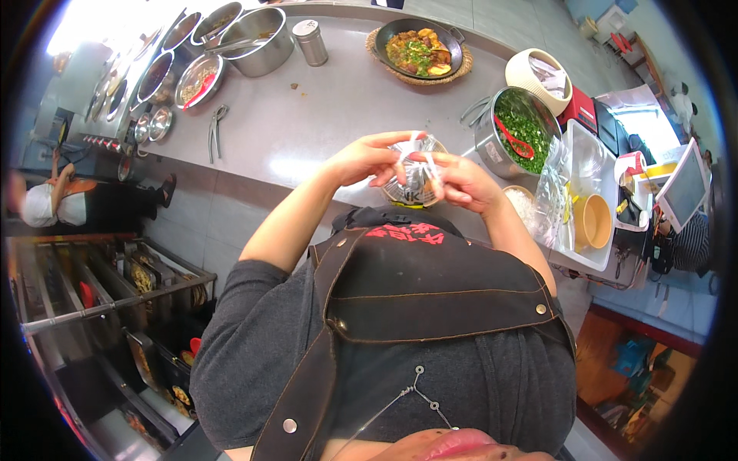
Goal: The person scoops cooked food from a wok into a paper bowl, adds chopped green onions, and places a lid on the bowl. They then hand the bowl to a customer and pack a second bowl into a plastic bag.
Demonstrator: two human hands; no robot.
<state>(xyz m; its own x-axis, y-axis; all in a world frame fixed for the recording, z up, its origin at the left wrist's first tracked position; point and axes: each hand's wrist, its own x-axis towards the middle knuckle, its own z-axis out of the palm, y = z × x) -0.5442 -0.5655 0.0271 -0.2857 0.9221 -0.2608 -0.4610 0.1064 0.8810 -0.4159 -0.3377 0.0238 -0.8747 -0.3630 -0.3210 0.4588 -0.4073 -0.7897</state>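
Note:
Right in front of my apron, at the counter's near edge, is a round takeaway container (413, 183) in a clear plastic bag with printing on it. My left hand (375, 157) pinches one white handle end of the bag above the container. The other white end is between the fingers of my right hand (461, 177). Both hands are close together over the container, whose lid is partly hidden by fingers and plastic. Beyond them, a black pan of food (418, 50) topped with chopped greens rests on a woven ring (467, 68).
At the right stand a steel pot of chopped greens (522, 135), a white tray (602, 253) and a cream container (522, 69). Steel pots (262, 57), a shaker (311, 43) and metal tongs (215, 132) are on the left. Another person (63, 201) is at far left.

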